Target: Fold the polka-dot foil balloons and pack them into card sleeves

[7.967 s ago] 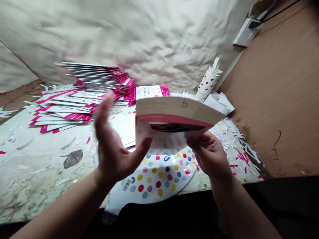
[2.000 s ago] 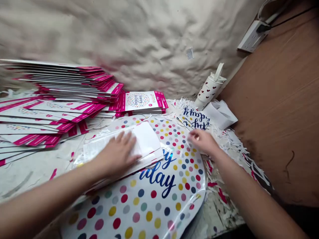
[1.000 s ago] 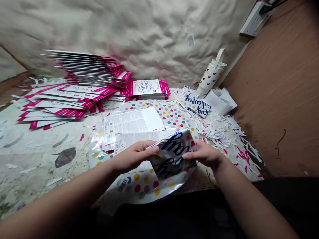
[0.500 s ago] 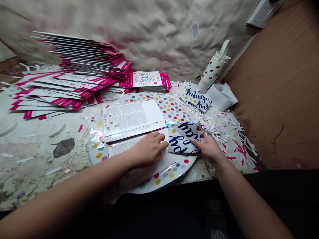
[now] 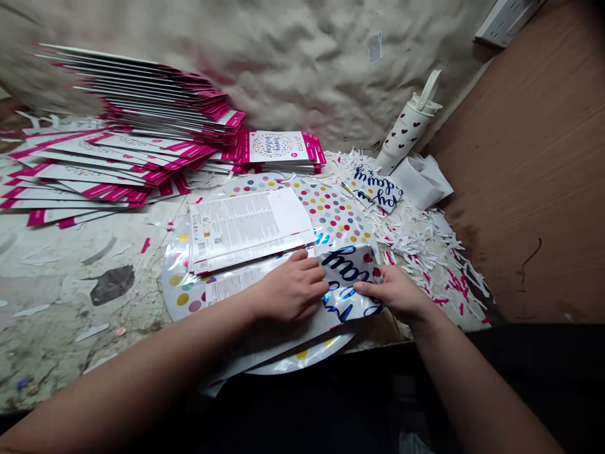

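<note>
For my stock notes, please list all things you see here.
stacked packets: many, pink-edged white, back left
birthday packet: one, pink-edged, back centre
foil balloon: one, polka-dotted, centre
printed leaflets: two visible, white, on balloon
folded foil piece: one, blue-lettered, between hands
second foil piece: one, blue-lettered, right of balloon
tumbler: one, white with red hearts, back right
crumpled paper: one, white, by tumbler
paper shreds: many, white and pink, right
power strip: one, white, top right
board: one, brown, right
crinkled sheet: one, cream, behind
bench: one, stained white, underneath
left hand: one, on leaflet, touching folded foil piece
right hand: one, gripping folded foil piece
</note>
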Action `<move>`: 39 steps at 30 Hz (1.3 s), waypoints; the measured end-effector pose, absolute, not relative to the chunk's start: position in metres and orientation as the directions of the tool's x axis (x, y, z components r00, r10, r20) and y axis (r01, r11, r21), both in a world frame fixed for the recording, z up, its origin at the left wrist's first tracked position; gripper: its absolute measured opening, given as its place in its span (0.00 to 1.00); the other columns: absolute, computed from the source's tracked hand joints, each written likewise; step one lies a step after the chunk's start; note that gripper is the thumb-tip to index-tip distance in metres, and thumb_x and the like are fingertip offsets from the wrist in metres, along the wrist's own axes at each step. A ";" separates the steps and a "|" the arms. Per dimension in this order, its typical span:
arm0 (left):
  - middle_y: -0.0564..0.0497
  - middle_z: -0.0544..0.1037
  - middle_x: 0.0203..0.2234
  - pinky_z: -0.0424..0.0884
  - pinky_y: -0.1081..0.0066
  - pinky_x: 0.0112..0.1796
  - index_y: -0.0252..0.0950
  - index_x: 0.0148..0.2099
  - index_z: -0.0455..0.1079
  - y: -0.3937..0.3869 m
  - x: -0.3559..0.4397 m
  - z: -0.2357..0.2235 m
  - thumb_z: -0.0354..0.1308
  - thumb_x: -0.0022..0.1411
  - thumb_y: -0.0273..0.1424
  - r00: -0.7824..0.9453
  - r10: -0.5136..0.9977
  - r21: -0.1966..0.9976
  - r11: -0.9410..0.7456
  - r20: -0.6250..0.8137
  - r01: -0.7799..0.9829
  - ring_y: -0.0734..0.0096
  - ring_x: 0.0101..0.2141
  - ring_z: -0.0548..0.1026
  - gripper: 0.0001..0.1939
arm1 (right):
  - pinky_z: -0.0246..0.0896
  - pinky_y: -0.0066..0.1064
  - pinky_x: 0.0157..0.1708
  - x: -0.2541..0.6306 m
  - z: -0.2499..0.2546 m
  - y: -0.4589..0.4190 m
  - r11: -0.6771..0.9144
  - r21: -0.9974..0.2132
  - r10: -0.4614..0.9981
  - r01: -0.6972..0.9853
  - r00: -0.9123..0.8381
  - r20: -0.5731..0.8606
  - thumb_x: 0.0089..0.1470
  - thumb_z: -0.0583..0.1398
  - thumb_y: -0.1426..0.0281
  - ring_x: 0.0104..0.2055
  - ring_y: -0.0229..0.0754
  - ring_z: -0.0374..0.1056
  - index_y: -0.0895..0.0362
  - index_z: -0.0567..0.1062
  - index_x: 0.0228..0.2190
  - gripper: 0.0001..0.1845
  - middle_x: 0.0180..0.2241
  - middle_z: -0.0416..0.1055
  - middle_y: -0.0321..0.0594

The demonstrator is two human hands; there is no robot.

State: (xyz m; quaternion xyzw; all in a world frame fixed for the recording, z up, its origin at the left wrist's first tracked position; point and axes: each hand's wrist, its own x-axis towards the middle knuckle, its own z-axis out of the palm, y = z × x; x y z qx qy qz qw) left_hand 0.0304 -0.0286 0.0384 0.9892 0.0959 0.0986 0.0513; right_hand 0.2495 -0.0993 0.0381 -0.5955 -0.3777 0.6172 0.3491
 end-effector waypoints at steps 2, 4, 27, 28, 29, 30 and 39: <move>0.49 0.68 0.28 0.55 0.62 0.37 0.36 0.31 0.63 -0.029 0.030 0.038 0.49 0.55 0.32 0.961 0.196 0.114 -0.978 0.193 0.176 0.65 0.31 0.63 0.05 | 0.66 0.35 0.37 0.243 0.038 -0.095 -0.478 -0.875 0.878 -0.075 -0.063 -0.474 0.35 0.69 0.64 0.33 0.43 0.72 0.61 0.74 0.35 0.23 0.32 0.76 0.42; 0.49 0.68 0.28 0.55 0.62 0.37 0.36 0.31 0.63 -0.029 0.029 0.038 0.49 0.54 0.31 0.958 0.211 0.118 -0.975 0.194 0.190 0.65 0.31 0.63 0.04 | 0.67 0.32 0.31 0.239 0.038 -0.092 -0.484 -0.866 0.874 -0.125 -0.033 -0.484 0.36 0.68 0.64 0.30 0.40 0.71 0.59 0.72 0.35 0.22 0.30 0.75 0.39; 0.45 0.69 0.33 0.57 0.61 0.40 0.33 0.35 0.65 -0.031 0.037 0.071 0.47 0.56 0.27 0.950 0.266 0.140 -0.960 0.165 0.244 0.62 0.35 0.62 0.07 | 0.53 0.21 0.13 0.210 0.067 -0.047 -0.359 -0.865 0.855 0.350 -0.249 -0.455 0.37 0.58 0.78 0.13 0.30 0.58 0.61 0.69 0.20 0.02 0.11 0.61 0.27; 0.45 0.69 0.32 0.57 0.61 0.40 0.33 0.35 0.65 -0.031 0.036 0.072 0.46 0.57 0.27 0.951 0.260 0.140 -0.961 0.167 0.238 0.62 0.35 0.62 0.07 | 0.51 0.21 0.13 0.209 0.066 -0.048 -0.309 -0.863 0.841 0.399 -0.309 -0.444 0.36 0.56 0.80 0.13 0.29 0.56 0.61 0.68 0.18 0.04 0.10 0.59 0.26; 0.45 0.69 0.32 0.57 0.61 0.40 0.33 0.35 0.65 -0.031 0.034 0.073 0.46 0.57 0.27 0.952 0.255 0.137 -0.963 0.169 0.233 0.62 0.35 0.62 0.07 | 0.49 0.20 0.13 0.209 0.066 -0.050 -0.252 -0.864 0.822 0.435 -0.375 -0.428 0.36 0.55 0.81 0.13 0.29 0.55 0.61 0.68 0.17 0.05 0.10 0.57 0.26; 0.45 0.68 0.32 0.57 0.61 0.39 0.33 0.36 0.65 -0.032 0.032 0.074 0.46 0.57 0.27 0.951 0.256 0.132 -0.963 0.176 0.235 0.62 0.35 0.62 0.07 | 0.50 0.21 0.14 0.211 0.068 -0.053 -0.198 -0.866 0.798 0.458 -0.438 -0.414 0.36 0.54 0.82 0.14 0.29 0.55 0.61 0.69 0.16 0.06 0.11 0.58 0.27; 0.44 0.68 0.37 0.60 0.58 0.41 0.35 0.44 0.63 -0.046 0.019 0.100 0.49 0.58 0.26 0.696 0.436 0.070 -0.870 0.570 0.488 0.59 0.39 0.64 0.10 | 0.64 0.37 0.43 0.213 0.078 -0.094 0.135 -0.991 0.990 0.003 -0.032 0.135 0.40 0.67 0.68 0.43 0.43 0.68 0.54 0.67 0.45 0.29 0.43 0.72 0.42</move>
